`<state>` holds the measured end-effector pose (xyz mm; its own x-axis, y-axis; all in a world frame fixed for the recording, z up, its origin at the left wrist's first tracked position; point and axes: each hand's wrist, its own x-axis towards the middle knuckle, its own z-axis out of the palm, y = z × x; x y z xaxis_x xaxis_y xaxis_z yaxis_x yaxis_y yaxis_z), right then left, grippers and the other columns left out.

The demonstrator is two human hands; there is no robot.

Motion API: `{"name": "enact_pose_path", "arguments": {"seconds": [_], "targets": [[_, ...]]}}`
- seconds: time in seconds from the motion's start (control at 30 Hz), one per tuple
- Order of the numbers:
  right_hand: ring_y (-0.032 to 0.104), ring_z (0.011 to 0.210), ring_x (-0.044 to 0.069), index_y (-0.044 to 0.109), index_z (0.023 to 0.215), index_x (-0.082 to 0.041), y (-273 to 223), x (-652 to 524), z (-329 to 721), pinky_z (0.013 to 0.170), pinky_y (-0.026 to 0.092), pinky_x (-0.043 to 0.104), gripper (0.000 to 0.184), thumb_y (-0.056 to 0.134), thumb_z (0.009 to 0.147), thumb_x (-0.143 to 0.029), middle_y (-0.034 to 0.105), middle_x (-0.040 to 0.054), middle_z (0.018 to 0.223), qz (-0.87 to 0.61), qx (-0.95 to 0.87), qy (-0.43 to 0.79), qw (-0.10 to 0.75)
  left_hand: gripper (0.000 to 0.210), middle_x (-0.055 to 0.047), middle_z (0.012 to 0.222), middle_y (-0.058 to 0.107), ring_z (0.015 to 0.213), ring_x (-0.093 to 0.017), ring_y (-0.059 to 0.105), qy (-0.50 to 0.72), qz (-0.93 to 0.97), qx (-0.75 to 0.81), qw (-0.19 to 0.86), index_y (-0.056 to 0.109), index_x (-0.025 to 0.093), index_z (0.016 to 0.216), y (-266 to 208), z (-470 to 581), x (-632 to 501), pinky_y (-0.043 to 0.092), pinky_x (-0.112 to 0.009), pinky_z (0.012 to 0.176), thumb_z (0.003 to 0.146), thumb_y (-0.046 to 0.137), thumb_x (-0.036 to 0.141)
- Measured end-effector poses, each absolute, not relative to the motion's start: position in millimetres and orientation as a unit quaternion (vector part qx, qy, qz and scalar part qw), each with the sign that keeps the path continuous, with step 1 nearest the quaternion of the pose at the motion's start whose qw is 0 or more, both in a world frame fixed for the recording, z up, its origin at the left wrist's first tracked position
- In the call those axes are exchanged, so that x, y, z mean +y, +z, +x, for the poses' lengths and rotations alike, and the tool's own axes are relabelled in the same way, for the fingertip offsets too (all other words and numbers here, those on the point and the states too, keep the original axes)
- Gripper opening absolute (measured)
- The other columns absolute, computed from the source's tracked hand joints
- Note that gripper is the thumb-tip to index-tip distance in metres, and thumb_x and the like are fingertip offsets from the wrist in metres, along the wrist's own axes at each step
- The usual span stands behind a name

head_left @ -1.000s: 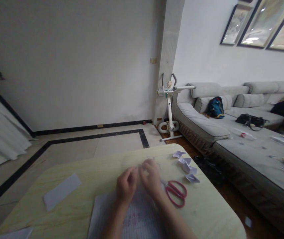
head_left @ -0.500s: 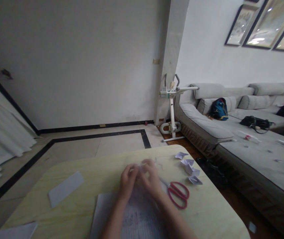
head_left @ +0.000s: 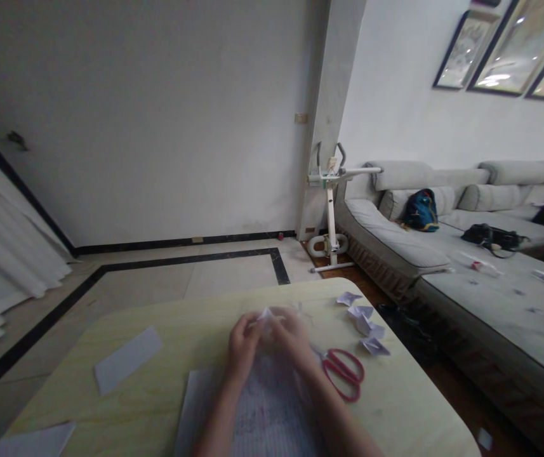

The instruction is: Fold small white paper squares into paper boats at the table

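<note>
Between my two hands is a small piece of folded white paper [head_left: 266, 315], its pointed tip showing above the fingers. My left hand [head_left: 243, 346] pinches it from the left. On its other side my right hand [head_left: 293, 336] grips it, somewhat smeared by motion. Under my forearms lies a lined notebook [head_left: 266, 412] with writing on it. Red-handled scissors [head_left: 345, 374] rest just right of my right wrist, their blades partly hidden by it. Several folded paper boats [head_left: 367, 325] sit in a row near the table's right edge.
On the left of the wooden table [head_left: 129, 425] lie a white paper strip [head_left: 127, 360] and another paper piece [head_left: 36, 441] by the near edge. An exercise machine [head_left: 331, 209] and a grey sofa [head_left: 485, 317] with a blue backpack [head_left: 421, 211] stand beyond, to the right.
The folded paper's pointed tip now shows more clearly above my fingers. My right hand has shifted slightly. The camera view has moved a little; the things on the table lie as before.
</note>
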<state>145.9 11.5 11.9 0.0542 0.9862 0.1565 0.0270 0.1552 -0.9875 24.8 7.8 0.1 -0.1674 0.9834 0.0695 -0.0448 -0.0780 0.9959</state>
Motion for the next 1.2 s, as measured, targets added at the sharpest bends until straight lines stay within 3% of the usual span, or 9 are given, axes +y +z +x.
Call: {"name": "enact_pose_path", "arguments": {"seconds": [0.13, 0.27, 0.4, 0.5, 0.8, 0.9, 1.1, 1.2], "targets": [[0.055, 0.05, 0.012, 0.063, 0.09, -0.014, 15, 11, 144, 0.047, 0.045, 0.024, 0.033, 0.064, 0.072, -0.042, 0.065, 0.0037, 0.073, -0.46, -0.492, 0.493, 0.551, 0.032, -0.005, 0.08, 0.067, 0.068, -0.016, 0.062, 0.566, 0.493, 0.525, 0.401, 0.064, 0.015, 0.09, -5, 23, 10, 0.049, -0.025, 0.06, 0.071, 0.063, 0.041], [0.06, 0.059, 0.015, 0.063, 0.085, -0.016, 16, 11, 145, 0.055, 0.05, 0.026, 0.026, 0.067, 0.068, -0.035, 0.065, 0.0029, 0.074, -0.431, -0.487, 0.493, 0.578, 0.032, -0.005, 0.079, 0.068, 0.07, -0.017, 0.064, 0.579, 0.488, 0.517, 0.398, 0.065, 0.016, 0.088, -7, 24, 11, 0.049, -0.025, 0.063, 0.07, 0.065, 0.041], [0.062, 0.066, 0.016, 0.065, 0.08, -0.017, 15, 12, 147, 0.064, 0.051, 0.029, 0.015, 0.058, 0.071, -0.027, 0.066, 0.0029, 0.074, -0.426, -0.494, 0.473, 0.592, 0.034, -0.005, 0.08, 0.069, 0.07, -0.018, 0.064, 0.58, 0.485, 0.501, 0.421, 0.065, 0.015, 0.091, -3, 25, 6, 0.049, -0.026, 0.062, 0.074, 0.059, 0.044], [0.061, 0.07, 0.017, 0.066, 0.077, -0.017, 14, 12, 149, 0.067, 0.05, 0.029, 0.014, 0.056, 0.072, -0.024, 0.066, 0.0034, 0.074, -0.446, -0.519, 0.428, 0.59, 0.035, -0.006, 0.081, 0.068, 0.072, -0.018, 0.063, 0.576, 0.493, 0.5, 0.418, 0.065, 0.015, 0.089, 1, 26, 4, 0.048, -0.026, 0.063, 0.079, 0.052, 0.045], [0.059, 0.084, 0.019, 0.063, 0.068, -0.017, 12, 11, 147, 0.074, 0.047, 0.029, 0.013, 0.057, 0.075, -0.026, 0.063, 0.0063, 0.083, -0.448, -0.569, 0.365, 0.585, 0.028, -0.006, 0.088, 0.067, 0.085, -0.02, 0.062, 0.569, 0.504, 0.504, 0.411, 0.064, 0.016, 0.089, 3, 26, 4, 0.047, -0.029, 0.076, 0.078, 0.055, 0.04], [0.06, 0.076, 0.017, 0.062, 0.077, -0.017, 9, 13, 146, 0.066, 0.048, 0.027, 0.009, 0.058, 0.07, -0.023, 0.063, 0.0047, 0.081, -0.457, -0.546, 0.388, 0.585, 0.028, -0.007, 0.09, 0.066, 0.084, -0.02, 0.062, 0.564, 0.505, 0.498, 0.423, 0.062, 0.016, 0.094, -2, 26, 5, 0.048, -0.029, 0.073, 0.078, 0.055, 0.038], [0.059, 0.067, 0.015, 0.055, 0.096, -0.018, 7, 14, 142, 0.057, 0.048, 0.025, 0.029, 0.058, 0.067, -0.018, 0.063, 0.002, 0.079, -0.464, -0.513, 0.452, 0.562, 0.026, -0.008, 0.098, 0.064, 0.093, -0.021, 0.061, 0.585, 0.507, 0.489, 0.402, 0.057, 0.017, 0.099, -8, 27, 7, 0.048, -0.031, 0.08, 0.076, 0.057, 0.031], [0.058, 0.063, 0.014, 0.051, 0.103, -0.019, 8, 12, 140, 0.054, 0.046, 0.024, 0.037, 0.059, 0.067, -0.019, 0.061, 0.0013, 0.079, -0.47, -0.51, 0.45, 0.563, 0.024, -0.006, 0.091, 0.065, 0.084, -0.02, 0.062, 0.574, 0.505, 0.513, 0.39, 0.056, 0.017, 0.093, -4, 27, 4, 0.048, -0.03, 0.074, 0.076, 0.057, 0.035]]}}
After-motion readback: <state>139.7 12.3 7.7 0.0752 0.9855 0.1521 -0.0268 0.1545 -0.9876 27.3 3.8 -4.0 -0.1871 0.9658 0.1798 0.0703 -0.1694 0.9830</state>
